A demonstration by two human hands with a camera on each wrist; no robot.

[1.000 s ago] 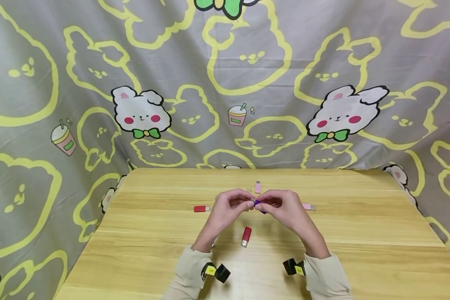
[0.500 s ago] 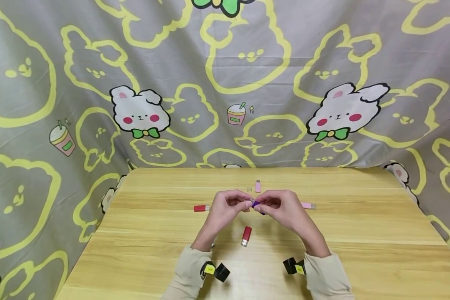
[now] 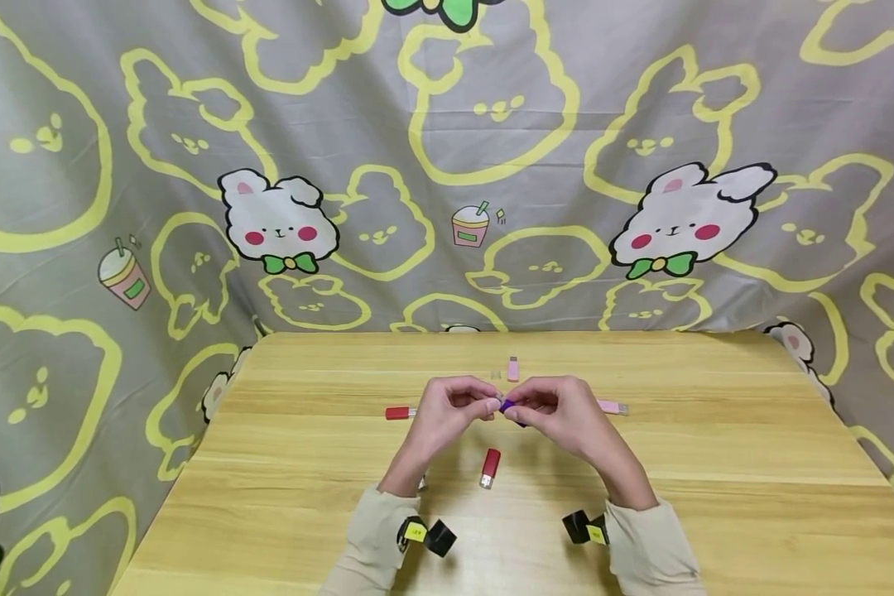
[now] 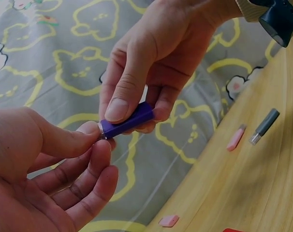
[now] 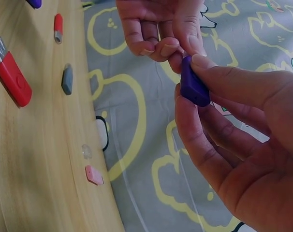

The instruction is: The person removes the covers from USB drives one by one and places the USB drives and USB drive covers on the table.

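A purple USB flash drive is held between both hands above the wooden table. My right hand grips its purple body, thumb along one face and fingers beneath, as the right wrist view shows with the drive tilted. From the other side, my left hand pinches the drive's pale, shiny end between thumb and index finger. That end is mostly covered by the fingertips. In the left wrist view, the other fingers of the left hand are loosely bent below the drive.
On the table lie red flash drives, pink flash drives, a dark flash drive and a small clear cap. A purple item shows at the right wrist view's top edge. A patterned curtain hangs behind.
Both hands keep hold of the purple flash drive in nearly the same place. The head view has tipped very slightly, and the drives on the table lie as before.
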